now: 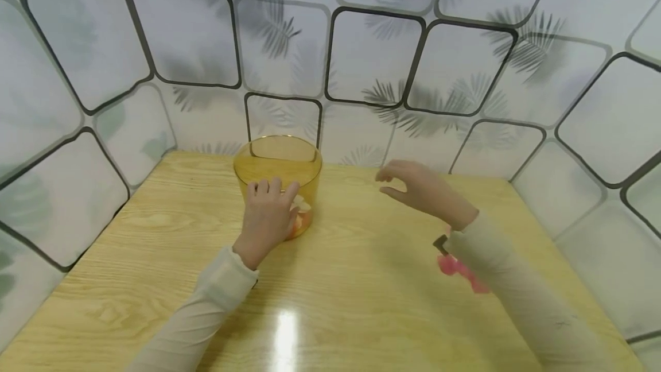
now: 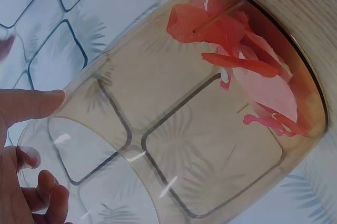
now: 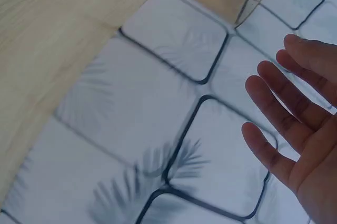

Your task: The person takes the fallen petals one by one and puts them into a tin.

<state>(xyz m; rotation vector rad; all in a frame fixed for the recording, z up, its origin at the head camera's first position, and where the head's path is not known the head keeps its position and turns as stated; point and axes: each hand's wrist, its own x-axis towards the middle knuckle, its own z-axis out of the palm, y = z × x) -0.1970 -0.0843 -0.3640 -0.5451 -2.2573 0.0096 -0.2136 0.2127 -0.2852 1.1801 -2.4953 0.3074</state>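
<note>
A see-through amber bin [image 1: 279, 157] stands upright on the wooden table, near its back edge. My left hand [image 1: 265, 217] grips the near side of its rim, fingers curled over the edge; in the left wrist view the thumb [image 2: 34, 103] lies along the outer wall. Crumpled thin red, pink and white pieces [image 2: 268, 89], like petals or paper, lie at the bottom of the bin. To the right of the bin my right hand [image 1: 420, 188] hangs in the air above the table. Its fingers are loosely bent and hold nothing, as the right wrist view shows.
Bright pink pieces [image 1: 448, 264] lie on the table [image 1: 351, 297], partly hidden under my right forearm. A small dark object [image 1: 440, 244] shows at the right cuff. Patterned walls [image 1: 289, 45] with leaf prints enclose the table at the back and both sides.
</note>
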